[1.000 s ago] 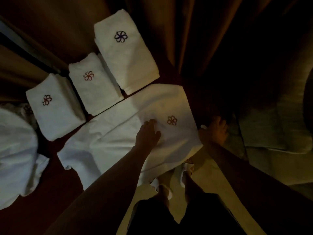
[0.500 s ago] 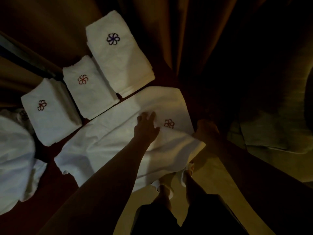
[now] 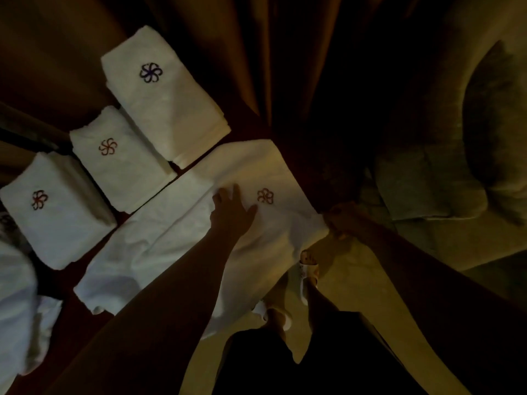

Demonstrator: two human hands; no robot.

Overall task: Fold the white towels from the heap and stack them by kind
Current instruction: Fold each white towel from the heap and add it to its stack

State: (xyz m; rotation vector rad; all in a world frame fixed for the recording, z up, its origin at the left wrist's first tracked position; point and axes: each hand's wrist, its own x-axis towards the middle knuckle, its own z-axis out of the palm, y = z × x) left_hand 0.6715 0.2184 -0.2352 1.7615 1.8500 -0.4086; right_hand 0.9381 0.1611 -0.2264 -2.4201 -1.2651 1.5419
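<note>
Here, in dim light, a person looks down at a dark red worktop where white towels are laid out. A large, partly spread towel lies across the middle, wrinkled, with a small red flower emblem near its far right end. Its near edge hangs over the front of the worktop.

The left hand rests flat on this towel, fingers straight and slightly spread, just left of the emblem. The right hand is at the towel's right corner, its fingers curled round the cloth edge and pinching it.

Beyond the spread towel stand three folded stacks in a diagonal row, close together. The far stack is the largest and carries a dark purple flower emblem. The middle stack and the left stack are smaller, and each carries a red flower emblem.

At the far left edge lies a rumpled heap of white towels, unfolded, beside the left stack.

Brown curtains hang behind the worktop. To the right is a pale upholstered seat with a cushion. Below, the person's feet in light sandals stand on a pale floor.
</note>
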